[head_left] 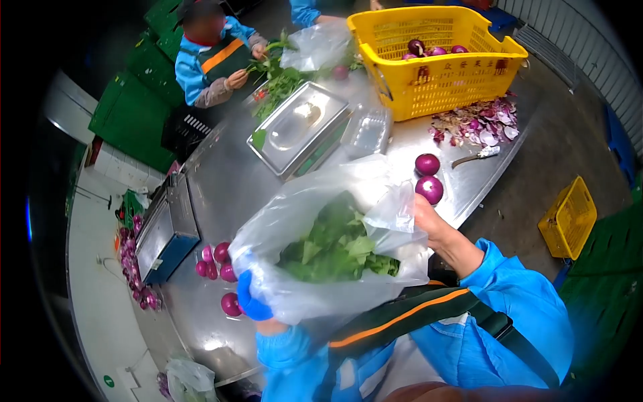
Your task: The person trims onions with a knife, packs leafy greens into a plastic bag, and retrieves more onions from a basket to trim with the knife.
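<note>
A clear plastic bag (268,228) is spread wide between my two hands, its mouth facing up. Leafy greens (328,248) lie inside it. My left hand (253,298), in a blue glove, grips the bag's left side. On the opposite side, my bare right hand (434,224) is closed on the bag's edge, its fingers partly hidden by the plastic. Two peeled red onions (429,177) sit on the metal table just beyond my right hand. Several more onions (226,271) lie beside my left hand.
A metal-topped scale (301,124) and a clear plastic tray (367,130) stand ahead. A yellow basket (442,84) holds onions, with onion skins (479,124) and a knife (475,156) near it. A co-worker (214,57) handles greens across the table (224,181). Another sleeve shows behind.
</note>
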The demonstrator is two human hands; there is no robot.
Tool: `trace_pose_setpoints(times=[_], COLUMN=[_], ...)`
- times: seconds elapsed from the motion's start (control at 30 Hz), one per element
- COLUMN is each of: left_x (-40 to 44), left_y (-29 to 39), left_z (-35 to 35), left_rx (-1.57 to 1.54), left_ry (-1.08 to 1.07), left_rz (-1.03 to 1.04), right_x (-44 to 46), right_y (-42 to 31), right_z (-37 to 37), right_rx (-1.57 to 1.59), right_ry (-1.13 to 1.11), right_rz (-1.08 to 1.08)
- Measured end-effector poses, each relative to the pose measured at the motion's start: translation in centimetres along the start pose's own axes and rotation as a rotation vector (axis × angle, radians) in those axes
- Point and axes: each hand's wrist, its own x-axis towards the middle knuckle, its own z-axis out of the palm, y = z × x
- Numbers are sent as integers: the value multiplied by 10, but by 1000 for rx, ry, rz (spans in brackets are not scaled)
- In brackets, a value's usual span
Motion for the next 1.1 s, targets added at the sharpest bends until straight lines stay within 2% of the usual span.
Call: trace_pose_setpoints(times=[0.07,0.1,0.2,0.27,0.33,0.43,0.5,0.53,0.57,0.83,0.87,0.93,1.0,1.07,1.1], left_x=[-6,-7,3,21,45,86,111,121,130,157,156,163,171,185,198], left_y=[-6,-11,-42,-76,-118,-197,-252,-279,-307,-504,-524,-572,-610,-650,-663], left_z=[1,10,43,70,99,143,164,176,187,291,312,309,319,324,336], left_rx=[11,35,107,151,187,243,271,282,296,340,372,391,409,381,328], left_ry=[106,111,77,32,-15,-98,-165,-204,-242,-530,-482,-398,-555,-832,-657], left_rz=[61,95,122,82,9,-158,-286,-348,-416,-914,-994,-1122,-1115,-872,-1103], right_x=[-10,-15,-39,-54,-79,-122,-155,-174,-190,-298,-308,-324,-337,-340,-340], right_y=[-15,-24,-58,-82,-112,-142,-162,-166,-171,-188,-188,-187,-193,-202,-208], right_z=[-15,-28,-65,-96,-131,-200,-235,-251,-268,-377,-387,-408,-431,-460,-478], right_rx=[61,96,238,437,374,-147,133,457,584,488,477,448,427,403,393], right_ry=[-25,-112,-183,-312,-362,-63,-31,-21,24,532,584,684,757,814,836], right_rz=[-6,-52,-39,-151,-300,-507,-574,-506,-529,-940,-969,-1017,-1051,-1069,-1075])
